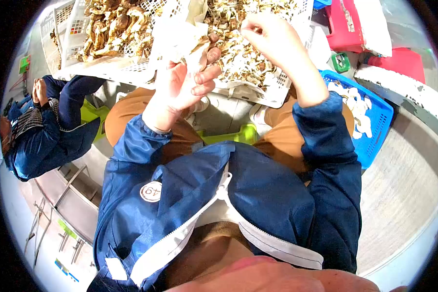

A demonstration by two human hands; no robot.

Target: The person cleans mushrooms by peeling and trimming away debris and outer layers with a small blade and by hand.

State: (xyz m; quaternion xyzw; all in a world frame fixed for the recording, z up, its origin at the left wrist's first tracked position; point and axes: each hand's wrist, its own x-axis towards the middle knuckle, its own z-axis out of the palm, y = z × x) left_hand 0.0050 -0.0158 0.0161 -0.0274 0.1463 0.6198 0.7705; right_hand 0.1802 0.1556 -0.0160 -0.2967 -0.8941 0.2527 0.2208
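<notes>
My left hand (187,85) is raised over the near edge of a white crate (258,97), its fingers curled round a pale mushroom (197,54). Small cut mushroom pieces (243,58) fill much of that crate. Above its right part is my right hand (275,39), with thumb and fingertips pressed together; whatever is between them is too small to make out. To the left, a second white crate (107,69) holds brown whole-looking mushrooms (117,27). Strong light washes out the area just beyond my left hand.
A blue basket (382,126) with white pieces (359,109) stands at my right. Beyond it are a small green container (341,62) and red containers (345,27). A co-worker (53,126) sits at the left, hands together. Something bright green (233,135) lies between my knees.
</notes>
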